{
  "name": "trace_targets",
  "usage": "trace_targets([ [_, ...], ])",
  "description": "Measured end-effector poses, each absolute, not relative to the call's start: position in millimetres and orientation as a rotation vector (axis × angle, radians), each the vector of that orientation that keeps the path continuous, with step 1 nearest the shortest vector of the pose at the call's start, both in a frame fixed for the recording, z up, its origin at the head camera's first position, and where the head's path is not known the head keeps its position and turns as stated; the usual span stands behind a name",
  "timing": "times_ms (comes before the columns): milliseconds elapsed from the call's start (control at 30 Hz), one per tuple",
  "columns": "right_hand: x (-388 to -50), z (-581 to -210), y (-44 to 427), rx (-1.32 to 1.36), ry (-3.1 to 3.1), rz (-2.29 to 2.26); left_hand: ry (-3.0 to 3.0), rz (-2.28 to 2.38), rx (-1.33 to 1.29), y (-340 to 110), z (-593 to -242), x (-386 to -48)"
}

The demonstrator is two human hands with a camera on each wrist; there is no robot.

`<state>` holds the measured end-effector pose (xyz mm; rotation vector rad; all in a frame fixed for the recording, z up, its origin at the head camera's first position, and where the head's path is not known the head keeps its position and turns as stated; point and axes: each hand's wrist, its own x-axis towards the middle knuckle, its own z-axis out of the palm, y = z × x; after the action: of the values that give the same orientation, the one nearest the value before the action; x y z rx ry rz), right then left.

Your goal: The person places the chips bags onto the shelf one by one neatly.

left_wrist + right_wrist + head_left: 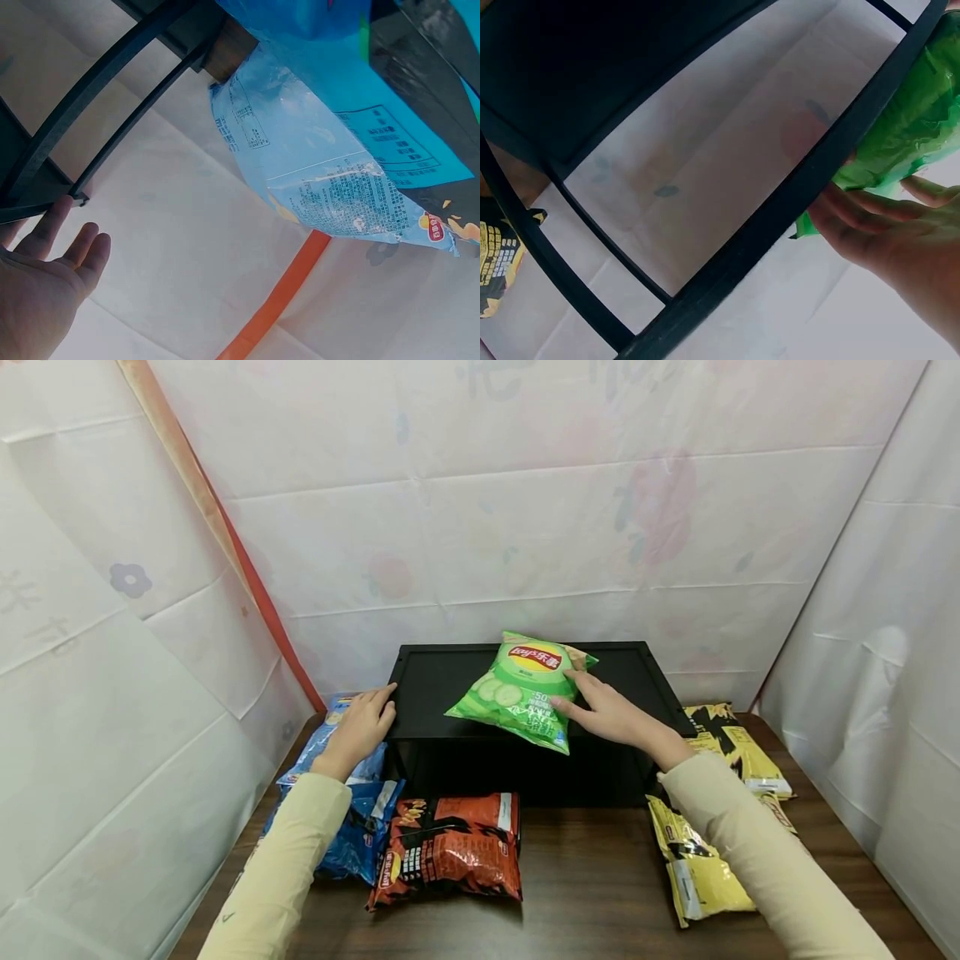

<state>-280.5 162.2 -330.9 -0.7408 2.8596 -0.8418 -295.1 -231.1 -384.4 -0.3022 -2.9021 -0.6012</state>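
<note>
A green Lay's potato chip bag [517, 689], with cucumber slices printed on it, lies askew on the black rack [435, 685]. Its lower corner reaches over the rack's front edge. My right hand [611, 714] touches the bag's right side with fairly straight fingers; from below, the right wrist view has the fingers [862, 214] against the green bag [915, 120], some tips hidden by the rack's rail. At the rack's left edge rests my left hand [360, 727], its fingers loosely extended. The left wrist view shows a fingertip against the black frame [79, 187].
Blue chip bags [360, 831] lie left of the rack, under and beside my left forearm. A red chip bag [453, 847] sits in front on the wooden table [585, 877]. Yellow chip bags [701, 868] are at the right, partly behind my right sleeve. White printed sheets [525, 527] surround the table.
</note>
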Motion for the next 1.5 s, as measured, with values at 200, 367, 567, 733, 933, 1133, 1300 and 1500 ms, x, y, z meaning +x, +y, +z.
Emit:
trace_targets([
  [200, -283, -332, 159, -0.718, 2.853, -0.855, -2.902, -0.601, -0.306, -231, -386, -295],
  [367, -282, -330, 157, -0.739, 2.857, -0.885, -2.901, -0.597, -0.307, -231, -386, -295],
  [567, -278, -331, 151, -0.828, 2.926, -0.863, -2.899, -0.593, -0.307, -231, -386, -295],
  [733, -267, -330, 140, -0.876, 2.952, -0.790, -2.898, -0.595, -0.312, -232, -386, -295],
  [933, -261, -330, 133, -0.980, 3.011, -0.637, -2.899, -0.600, -0.309, -232, -387, -295],
  [1133, -266, -329, 141, -1.027, 3.005, -0.636, -2.892, -0.600, -0.306, -232, -387, -295],
  [1300, -270, -331, 147, -1.017, 2.985, -0.660, -2.893, -0.603, -0.306, -232, -386, -295],
  [1500, -270, -333, 151, -1.052, 2.954, -0.721, -2.896, -0.599, -0.305, -233, -386, -295],
])
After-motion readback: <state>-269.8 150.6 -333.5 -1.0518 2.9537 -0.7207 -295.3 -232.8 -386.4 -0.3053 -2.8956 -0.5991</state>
